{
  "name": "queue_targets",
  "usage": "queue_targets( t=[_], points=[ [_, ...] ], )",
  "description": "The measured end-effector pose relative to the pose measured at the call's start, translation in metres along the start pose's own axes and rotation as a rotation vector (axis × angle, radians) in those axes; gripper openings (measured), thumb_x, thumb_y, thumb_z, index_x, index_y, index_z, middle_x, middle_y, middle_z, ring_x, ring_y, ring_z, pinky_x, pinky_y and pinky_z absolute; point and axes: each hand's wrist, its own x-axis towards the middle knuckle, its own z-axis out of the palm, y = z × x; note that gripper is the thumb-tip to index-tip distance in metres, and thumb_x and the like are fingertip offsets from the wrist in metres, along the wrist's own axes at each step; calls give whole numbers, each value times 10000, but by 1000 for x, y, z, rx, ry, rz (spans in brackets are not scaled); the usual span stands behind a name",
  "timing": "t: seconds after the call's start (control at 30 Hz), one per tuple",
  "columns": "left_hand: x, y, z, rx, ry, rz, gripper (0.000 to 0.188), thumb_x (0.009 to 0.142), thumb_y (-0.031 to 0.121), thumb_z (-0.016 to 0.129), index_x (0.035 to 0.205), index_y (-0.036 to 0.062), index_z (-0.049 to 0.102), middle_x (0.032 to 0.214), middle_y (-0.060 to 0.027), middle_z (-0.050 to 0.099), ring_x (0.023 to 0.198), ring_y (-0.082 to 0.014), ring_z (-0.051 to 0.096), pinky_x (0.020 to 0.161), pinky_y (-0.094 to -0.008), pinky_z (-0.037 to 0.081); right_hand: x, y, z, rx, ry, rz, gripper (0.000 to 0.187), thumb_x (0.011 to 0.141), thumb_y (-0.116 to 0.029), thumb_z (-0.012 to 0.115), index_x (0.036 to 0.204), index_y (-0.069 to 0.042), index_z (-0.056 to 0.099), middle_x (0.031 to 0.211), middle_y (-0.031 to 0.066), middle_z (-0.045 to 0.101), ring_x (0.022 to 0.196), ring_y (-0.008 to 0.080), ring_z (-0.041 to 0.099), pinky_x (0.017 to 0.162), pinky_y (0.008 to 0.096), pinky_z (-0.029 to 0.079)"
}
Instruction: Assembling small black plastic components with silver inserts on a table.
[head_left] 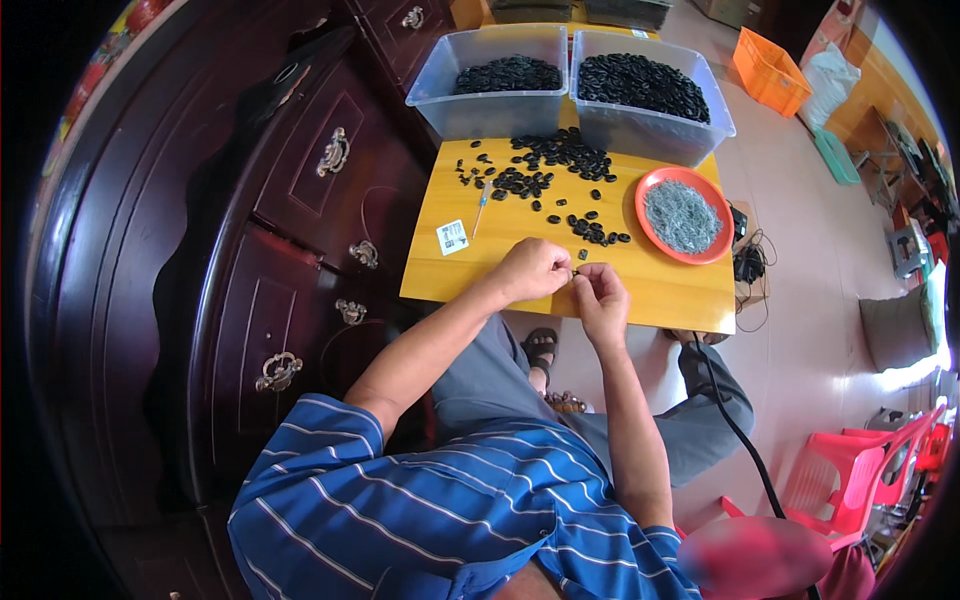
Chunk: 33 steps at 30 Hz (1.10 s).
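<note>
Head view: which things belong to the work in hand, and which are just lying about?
Likely in the work:
loose black oval pieces
left clear bin
right clear bin
red dish of small grey pieces

Apparently lying about:
orange crate
green tray
pink chairs
white card (role uncertain)

I see a loose blue shirt (470,500) on the person wearing my camera, crossed by thin white lines among darker blue bands, with short, wide sleeves (315,440) carrying the same stripes and leaving the forearms (425,345) uncovered. Below it I make out plain grey trousers (655,440), creased and roomy in the leg, and a dark strapped sandal (540,343). The left hand (535,270) and right hand (604,300) are bare, with short fingers and rounded knuckles.
</note>
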Motion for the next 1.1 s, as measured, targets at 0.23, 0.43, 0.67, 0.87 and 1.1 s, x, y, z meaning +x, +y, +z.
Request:
queue_targets(
  t=[0.23, 0.43, 0.67, 0.87, 1.1],
  points=[
    [2, 5, -3, -35, -33, 69, 158, 831, 139, 665, 887, 1, 717, 746, -157, 699, 650, -237, 680, 643, -354, 522, 1, -4, -3, 150, 38, 22, 66, 941, -3, 620, 1005, -16, 619, 829, -15, 625, 699, 40, 573, 625, 203, 484],
    [4, 4, -4, -37, 37, 132, 131, 836, 122, 675, 863, -4, 699, 726, -153, 686, 623, -223, 661, 629, -339, 512, 6, -9, -6, 129, 4, 64, 74, 942, -22, 627, 1015, -10, 617, 839, -13, 630, 712, 45, 581, 640, 205, 493],
    [6, 6, -6, -84, 30, 52, 122, 835, 117, 686, 835, -5, 691, 705, -152, 677, 592, -189, 636, 598, -330, 496, 18, -10, -12, 110, -64, 121, 82, 939, -24, 633, 1019, -11, 619, 843, -14, 637, 714, 45, 586, 652, 202, 490],
    [9, 0, -3, -74, -48, 23, 130, 859, 119, 679, 818, -4, 682, 687, -113, 674, 593, -136, 604, 593, -311, 487, 19, -2, -17, 154, -129, 121, 88, 940, -24, 638, 1027, -18, 623, 858, -19, 639, 706, 50, 584, 654, 202, 489],
    [26, 2, -11, -202, -67, 35, 164, 919, 167, 668, 933, 8, 709, 692, -38, 655, 615, -92, 589, 593, -274, 491, 21, -5, -19, 368, 7, 143, 117, 938, -22, 644, 1053, -33, 622, 867, -13, 625, 715, 57, 576, 650, 204, 489]
  ],
)
